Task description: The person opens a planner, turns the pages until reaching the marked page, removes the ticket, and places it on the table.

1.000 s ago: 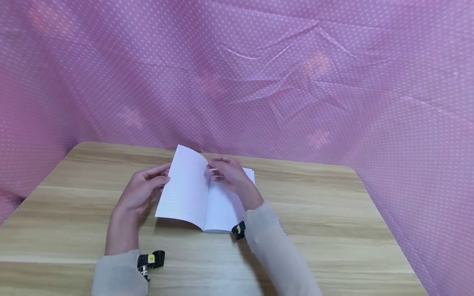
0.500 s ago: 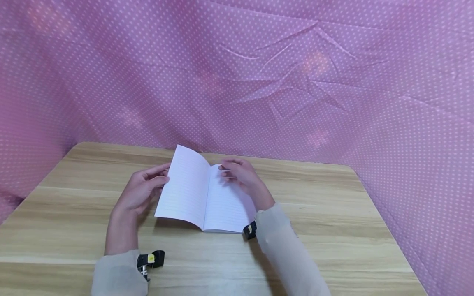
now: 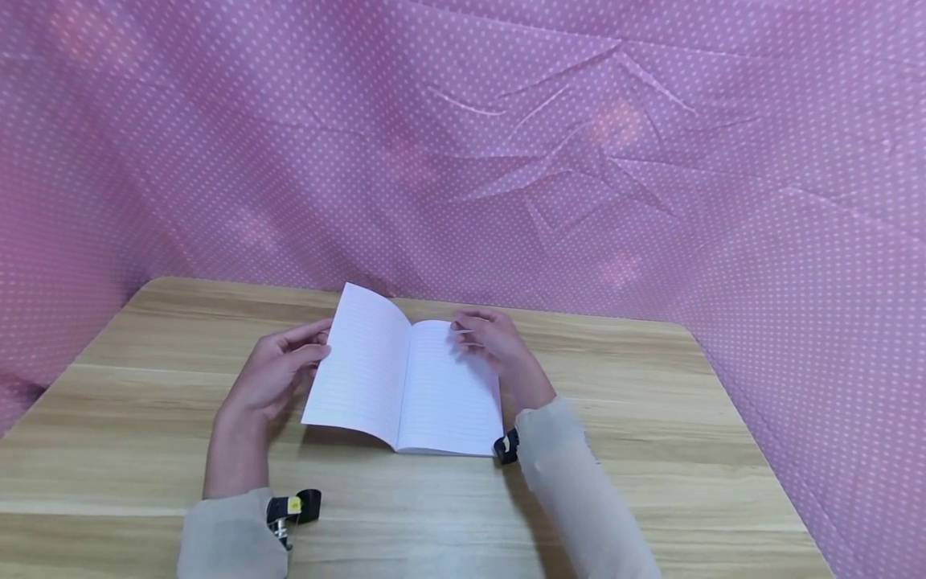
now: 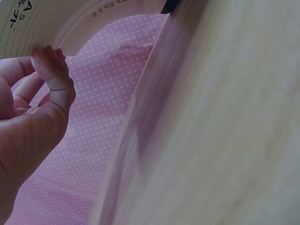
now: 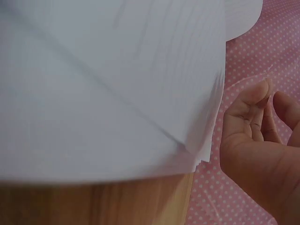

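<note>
An open notebook (image 3: 450,394) with white lined pages lies on the table. Its left half (image 3: 362,362) is raised and curves up off the tabletop. My left hand (image 3: 271,371) pinches the outer edge of that half between thumb and fingers. From below, the left wrist view shows the fingertips of my left hand (image 4: 42,93) at the printed cover (image 4: 51,23), which carries "A5" lettering. My right hand (image 3: 495,342) is over the upper right part of the right page. In the right wrist view, the right hand (image 5: 258,136) has loosely bent fingers, holds nothing and appears apart from the pages.
The wood-grain table (image 3: 651,450) has rounded far corners. A pink dotted cloth (image 3: 463,161) hangs behind it and along both sides. Black wrist-worn devices sit at the left cuff (image 3: 235,531) and the right cuff (image 3: 553,426).
My right hand has moved rightward from near the notebook's centre fold toward the outer part of the right page, uncovering more of it. My left hand and the raised half have stayed nearly still.
</note>
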Tool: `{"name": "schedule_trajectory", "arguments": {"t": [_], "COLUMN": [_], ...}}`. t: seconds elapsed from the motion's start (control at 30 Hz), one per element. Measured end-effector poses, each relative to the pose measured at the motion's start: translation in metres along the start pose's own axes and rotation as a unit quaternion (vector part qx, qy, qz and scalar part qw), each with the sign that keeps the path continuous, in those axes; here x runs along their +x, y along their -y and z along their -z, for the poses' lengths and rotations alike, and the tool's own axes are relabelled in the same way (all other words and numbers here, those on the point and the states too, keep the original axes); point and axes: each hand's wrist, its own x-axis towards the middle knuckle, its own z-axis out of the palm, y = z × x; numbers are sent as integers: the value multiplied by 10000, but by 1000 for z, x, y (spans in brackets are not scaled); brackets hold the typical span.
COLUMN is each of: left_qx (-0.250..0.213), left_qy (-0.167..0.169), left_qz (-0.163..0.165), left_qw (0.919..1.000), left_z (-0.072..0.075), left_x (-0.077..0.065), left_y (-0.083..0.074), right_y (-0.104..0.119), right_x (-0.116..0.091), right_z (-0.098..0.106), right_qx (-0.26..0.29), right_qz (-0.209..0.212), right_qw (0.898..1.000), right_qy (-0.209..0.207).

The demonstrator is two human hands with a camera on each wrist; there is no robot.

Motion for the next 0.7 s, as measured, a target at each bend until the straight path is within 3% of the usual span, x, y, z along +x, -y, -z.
{"name": "schedule_trajectory", "arguments": {"t": [0.7], "left_qx": [209], "left_qy": [-15], "left_qz": [-19], "left_qw": [9998], "left_z": [1], "left_x": [-1], "left_y": [1], "right_y": [-2], "right_x": [2], "right_z": [32], "right_qx": [-320], "right_qz": [43], "right_qw": [9992], "right_qy": [-229]}}
